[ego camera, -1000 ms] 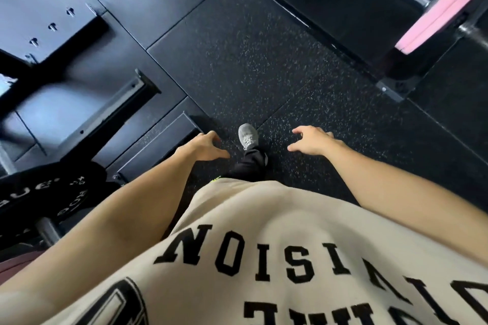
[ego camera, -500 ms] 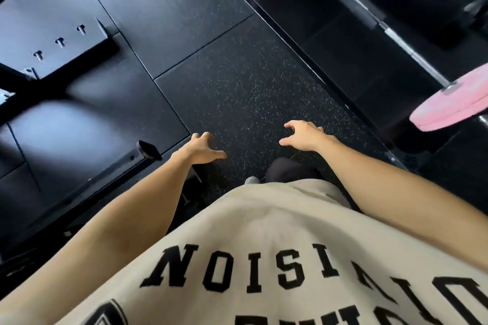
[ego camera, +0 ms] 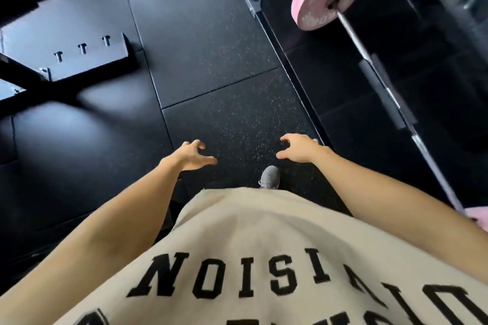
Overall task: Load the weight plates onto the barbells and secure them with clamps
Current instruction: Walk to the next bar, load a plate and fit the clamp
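A barbell [ego camera: 380, 82] lies on a dark lifting platform [ego camera: 257, 5] to my right, running from top centre toward the lower right. A pink weight plate [ego camera: 319, 0] sits on its far end. A sliver of another pink plate [ego camera: 476, 216] shows at the right edge, near end. My left hand [ego camera: 191, 157] and my right hand [ego camera: 297, 150] hang in front of me over the speckled rubber floor, both empty with fingers loosely apart. No clamp is visible.
A black metal rack base [ego camera: 87, 58] with bolts stands at the upper left. My grey shoe [ego camera: 269, 177] is on the floor between my hands. My beige lettered shirt [ego camera: 264, 258] fills the bottom of the view.
The view has swung along the platform: the far pink plate is now large at the top right and the bar lies closer. Both hands stay empty; my grey shoe has stepped forward into view.
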